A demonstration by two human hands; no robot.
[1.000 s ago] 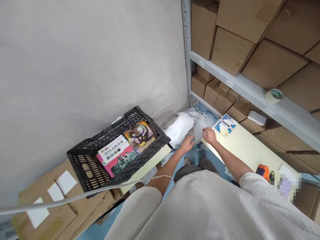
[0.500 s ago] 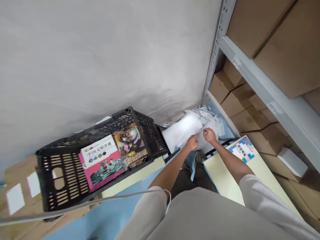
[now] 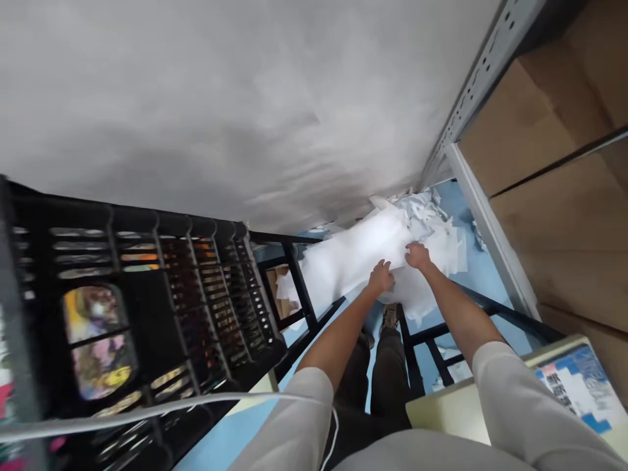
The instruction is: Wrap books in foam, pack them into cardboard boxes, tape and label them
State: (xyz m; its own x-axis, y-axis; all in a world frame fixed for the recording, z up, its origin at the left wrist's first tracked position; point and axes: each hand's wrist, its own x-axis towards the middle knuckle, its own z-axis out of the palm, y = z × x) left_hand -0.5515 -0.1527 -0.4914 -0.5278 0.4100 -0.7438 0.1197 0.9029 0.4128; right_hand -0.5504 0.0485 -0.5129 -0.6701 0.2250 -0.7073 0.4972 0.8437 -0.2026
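Black plastic crate swung nearer, books showing through its slats, left hand, right hand spread on white packing sheet

Soft, even light fills the wall; the black plastic crate blurs and warps near the frame's edge.

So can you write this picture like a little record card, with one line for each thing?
left hand: on the white packing sheet
right hand: on the same sheet, apart from the other hand
beside the sheet: crumpled white paper scraps
left side: black plastic crate, colourful pictures showing through its slots
right side: metal shelf upright, cardboard boxes
lower right: book on a cream board
floor: blue
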